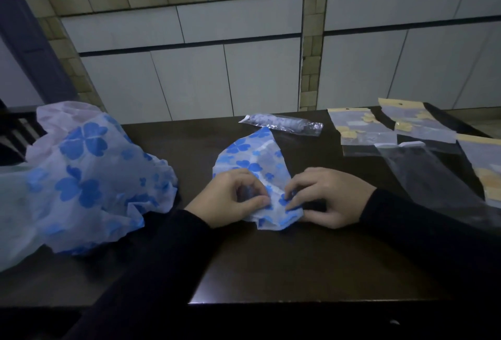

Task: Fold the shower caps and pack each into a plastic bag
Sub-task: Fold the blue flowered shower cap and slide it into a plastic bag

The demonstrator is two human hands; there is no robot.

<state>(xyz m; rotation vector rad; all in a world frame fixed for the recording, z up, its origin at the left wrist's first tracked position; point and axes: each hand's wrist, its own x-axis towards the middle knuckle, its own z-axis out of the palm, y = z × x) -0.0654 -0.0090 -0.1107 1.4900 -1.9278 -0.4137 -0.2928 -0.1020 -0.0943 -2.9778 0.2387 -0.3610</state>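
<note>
We work at a dark brown wooden table [271, 272]; at its centre lies the translucent white shower cap printed with blue clover shapes [257, 166], already narrowed to a wedge whose point faces away from us and whose near end is bunched under our hands. Our left hand [230, 198] pinches that near end between thumb and curled fingers [261, 200]; our right hand [328, 196] presses and pinches the same end from the other side, its fingers bent onto the plastic; we judge this to be the rolling or final folding of the cap, not yet finished. Beyond the cap, near the table's far edge, lies a narrow clear plastic bag holding a rolled cap [284, 122]; we take this as one unit done. To our left sits a loose heap of unfolded caps of the same blue-flowered film [89, 177], several by the look of it, so most of the work remains. To our right lie flat clear bags with yellow header cards [363, 129], apparently empty, and one long clear sleeve [423, 174] nearest our right hand, the likely next receiver.
</note>
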